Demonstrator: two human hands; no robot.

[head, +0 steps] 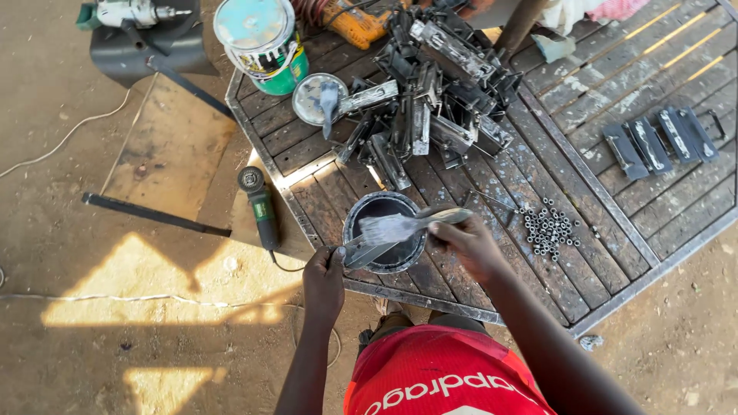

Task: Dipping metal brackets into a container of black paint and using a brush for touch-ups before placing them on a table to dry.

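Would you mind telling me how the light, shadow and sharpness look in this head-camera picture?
In the head view, hard sun makes bright patches on the sandy ground at lower left, while the slatted metal table lies in even shade; the grey-bristled paintbrush in the right hand is slightly smeared over the round black paint tin; the left hand and the heap of small metal nuts look sharp; the edges bend slightly.
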